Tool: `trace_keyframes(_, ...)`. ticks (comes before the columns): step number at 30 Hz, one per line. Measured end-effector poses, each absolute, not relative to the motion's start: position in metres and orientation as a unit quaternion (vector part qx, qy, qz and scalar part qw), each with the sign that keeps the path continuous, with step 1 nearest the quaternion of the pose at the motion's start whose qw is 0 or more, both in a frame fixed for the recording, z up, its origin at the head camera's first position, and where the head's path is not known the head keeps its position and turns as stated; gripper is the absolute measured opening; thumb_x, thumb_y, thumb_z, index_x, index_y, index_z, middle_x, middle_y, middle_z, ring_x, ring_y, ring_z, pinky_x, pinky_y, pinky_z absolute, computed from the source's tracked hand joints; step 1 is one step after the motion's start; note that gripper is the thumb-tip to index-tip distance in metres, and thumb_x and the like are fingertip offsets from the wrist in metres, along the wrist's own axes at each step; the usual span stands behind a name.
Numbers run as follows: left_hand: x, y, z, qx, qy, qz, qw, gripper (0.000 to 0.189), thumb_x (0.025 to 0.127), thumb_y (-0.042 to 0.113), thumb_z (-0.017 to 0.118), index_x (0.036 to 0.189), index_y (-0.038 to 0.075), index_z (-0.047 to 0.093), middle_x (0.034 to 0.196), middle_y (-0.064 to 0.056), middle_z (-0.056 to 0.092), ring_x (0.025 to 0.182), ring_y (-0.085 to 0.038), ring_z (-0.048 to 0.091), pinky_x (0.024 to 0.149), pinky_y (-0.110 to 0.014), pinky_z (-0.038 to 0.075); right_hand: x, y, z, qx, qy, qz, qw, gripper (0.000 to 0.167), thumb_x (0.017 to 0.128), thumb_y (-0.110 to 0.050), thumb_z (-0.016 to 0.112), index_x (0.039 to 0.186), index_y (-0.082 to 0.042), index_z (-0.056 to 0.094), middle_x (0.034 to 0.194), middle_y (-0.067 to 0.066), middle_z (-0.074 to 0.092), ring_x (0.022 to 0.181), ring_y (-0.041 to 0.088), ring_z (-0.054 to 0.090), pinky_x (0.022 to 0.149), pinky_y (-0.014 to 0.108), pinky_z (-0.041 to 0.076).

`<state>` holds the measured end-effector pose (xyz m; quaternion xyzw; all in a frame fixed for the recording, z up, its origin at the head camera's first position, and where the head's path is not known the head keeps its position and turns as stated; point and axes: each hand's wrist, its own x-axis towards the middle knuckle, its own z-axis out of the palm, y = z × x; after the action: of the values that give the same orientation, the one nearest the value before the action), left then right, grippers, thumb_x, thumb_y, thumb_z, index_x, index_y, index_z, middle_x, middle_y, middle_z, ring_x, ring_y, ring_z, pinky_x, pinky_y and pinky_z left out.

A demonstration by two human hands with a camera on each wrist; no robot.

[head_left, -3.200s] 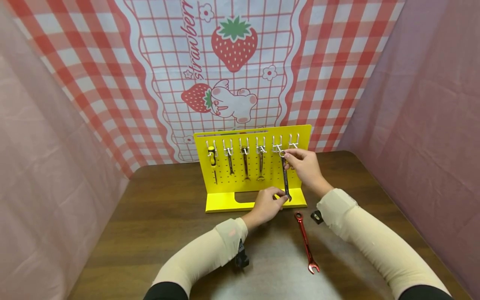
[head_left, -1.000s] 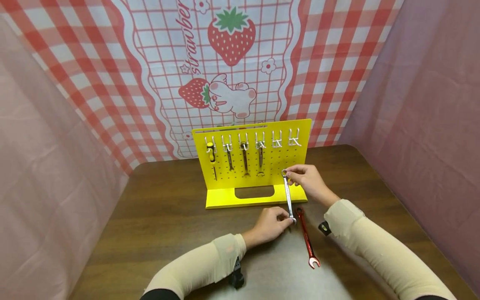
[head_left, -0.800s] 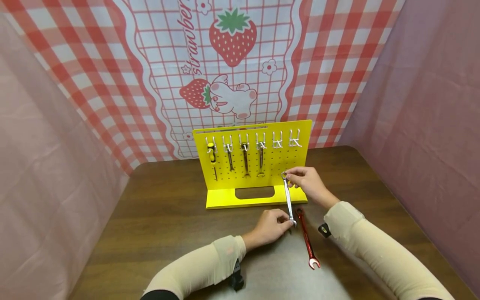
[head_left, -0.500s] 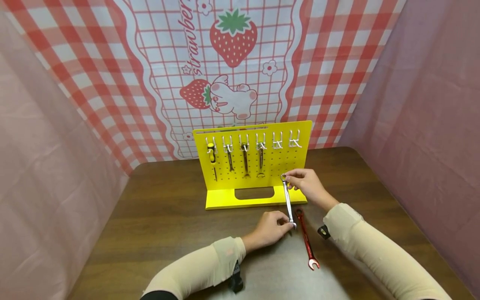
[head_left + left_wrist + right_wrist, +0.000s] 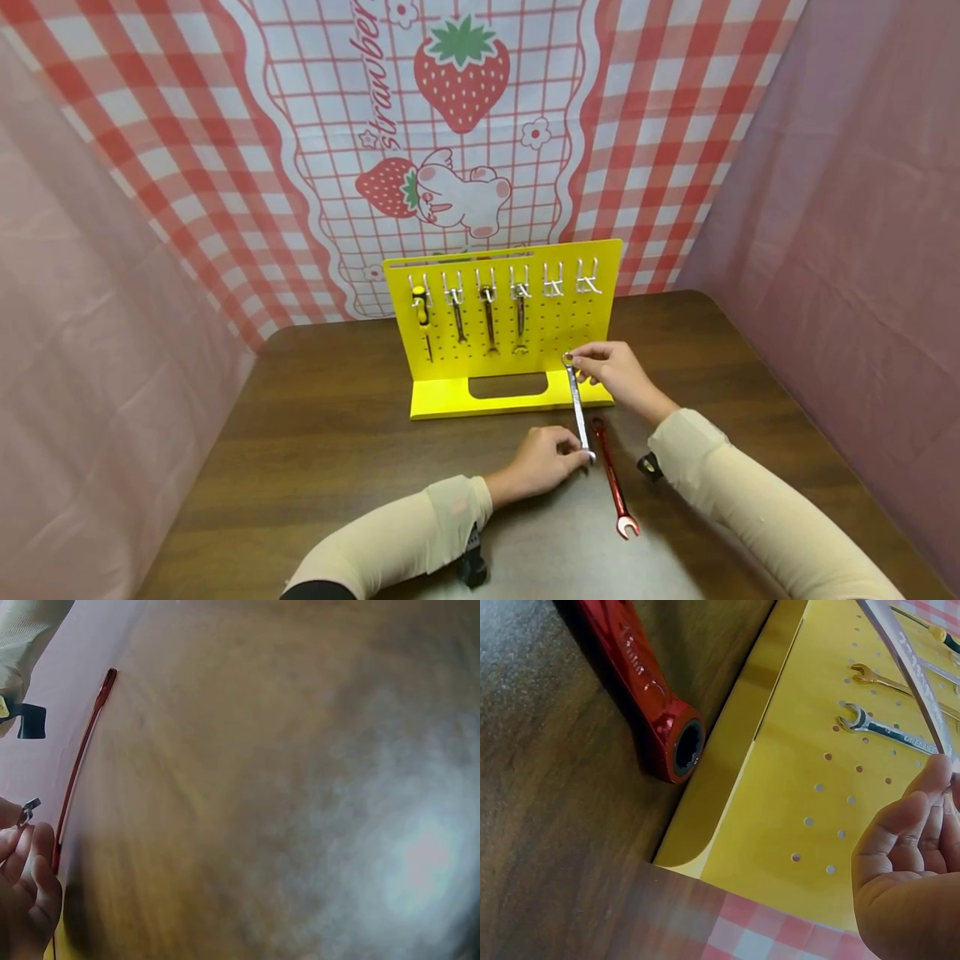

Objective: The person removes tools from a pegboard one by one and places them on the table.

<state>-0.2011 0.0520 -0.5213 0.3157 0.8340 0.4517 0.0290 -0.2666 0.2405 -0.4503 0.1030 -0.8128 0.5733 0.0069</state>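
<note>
A silver combination wrench [image 5: 577, 407] slants in front of the yellow pegboard [image 5: 558, 333], held between both hands. My right hand [image 5: 617, 373] pinches its upper, ring end between thumb and fingers. Lower down, my left hand [image 5: 542, 463] pinches the open-jaw end; in the left wrist view only that metal tip [image 5: 28, 810] shows above the fingers. A red combination wrench [image 5: 612, 475] lies on the table just right of the silver one, ring end toward the board. The right wrist view has the silver shaft [image 5: 907, 667] rising from the right fingertips.
From the board's hooks hang a yellow-black screwdriver [image 5: 422, 308] and three wrenches, the rightmost wrench [image 5: 521, 321] nearest the hands. Two hooks at the right, including the end hook [image 5: 587, 279], bear nothing. The board's base [image 5: 442, 400] stands on the brown table [image 5: 315, 433], with cloth walls around.
The silver wrench was up near the right-hand hooks; both hands have since brought it down and toward me, sinking slightly more over the last second. The red wrench stays on the table.
</note>
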Motion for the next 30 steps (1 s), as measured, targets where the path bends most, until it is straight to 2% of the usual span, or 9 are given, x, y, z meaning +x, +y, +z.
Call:
trace_keyframes(3, -0.201, 0.053, -0.522, 0.316, 0.834, 0.451, 0.037, 0.011, 0.089, 0.018, 0.077, 0.084, 0.009, 0.076, 0.073, 0.011, 0.066, 0.063, 0.006, 0.050, 0.059, -0.013, 0.043, -0.266, 0.240, -0.452, 0.104, -0.819, 0.564, 0.007, 0.024, 0.097, -0.009, 0.064, 0.110, 0.010, 0.070, 0.090, 0.013, 0.074, 0.070, 0.019, 0.067, 0.063, 0.032, 0.055)
trace_keyframes(8, -0.200, 0.054, -0.523, 0.319, 0.836, 0.445, 0.048, 0.012, 0.089, 0.019, 0.078, 0.082, 0.009, 0.076, 0.070, 0.012, 0.065, 0.061, 0.007, 0.050, 0.058, -0.013, 0.043, -0.264, 0.242, -0.452, 0.100, -0.825, 0.556, 0.000, 0.024, 0.097, -0.008, 0.064, 0.110, 0.011, 0.070, 0.091, 0.015, 0.074, 0.072, 0.025, 0.068, 0.062, 0.030, 0.055)
trace_keyframes(12, -0.196, 0.054, -0.521, 0.321, 0.840, 0.434, 0.052, 0.011, 0.088, 0.016, 0.077, 0.080, 0.009, 0.076, 0.068, 0.012, 0.065, 0.060, 0.007, 0.049, 0.057, -0.013, 0.042, -0.262, 0.244, -0.454, 0.099, -0.828, 0.551, -0.012, 0.025, 0.097, -0.009, 0.065, 0.111, 0.011, 0.070, 0.092, 0.015, 0.074, 0.072, 0.024, 0.068, 0.063, 0.030, 0.055)
trace_keyframes(22, -0.184, 0.057, -0.515, 0.311, 0.856, 0.405, 0.079, 0.016, 0.086, 0.017, 0.078, 0.073, 0.011, 0.072, 0.061, 0.016, 0.058, 0.057, 0.005, 0.047, 0.054, -0.013, 0.040, -0.263, 0.248, -0.461, 0.089, -0.835, 0.538, -0.080, 0.028, 0.097, -0.009, 0.062, 0.119, 0.007, 0.068, 0.084, 0.010, 0.071, 0.072, 0.025, 0.067, 0.060, 0.032, 0.054)
trace_keyframes(30, -0.176, 0.058, -0.512, 0.277, 0.852, 0.423, 0.136, 0.022, 0.087, 0.016, 0.077, 0.068, 0.013, 0.067, 0.048, 0.014, 0.050, 0.036, 0.001, 0.047, 0.042, -0.017, 0.040, -0.260, 0.250, -0.463, 0.064, -0.814, 0.562, -0.133, 0.029, 0.100, -0.015, 0.061, 0.117, 0.007, 0.068, 0.084, 0.007, 0.068, 0.069, 0.017, 0.064, 0.060, 0.031, 0.053)
